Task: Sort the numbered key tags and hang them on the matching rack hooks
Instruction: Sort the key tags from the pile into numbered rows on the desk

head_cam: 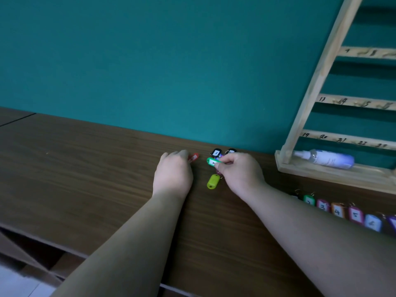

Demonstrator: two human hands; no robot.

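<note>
On table point(85, 168) by wall point(150, 61): right hand point(240, 170) pinching green tag point(211, 161), left hand point(172, 174) apparently pinching red tag point(194, 156). Risk: tangled rings dragging black tags point(216, 152) along; covered number misread.

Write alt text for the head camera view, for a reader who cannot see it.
The right hand pinches a green key tag and the left hand holds a red key tag on a brown table; a yellow-green tag and black tags lie beside them. At right, a numbered wooden rack stands behind a row of numbered tags.
</note>
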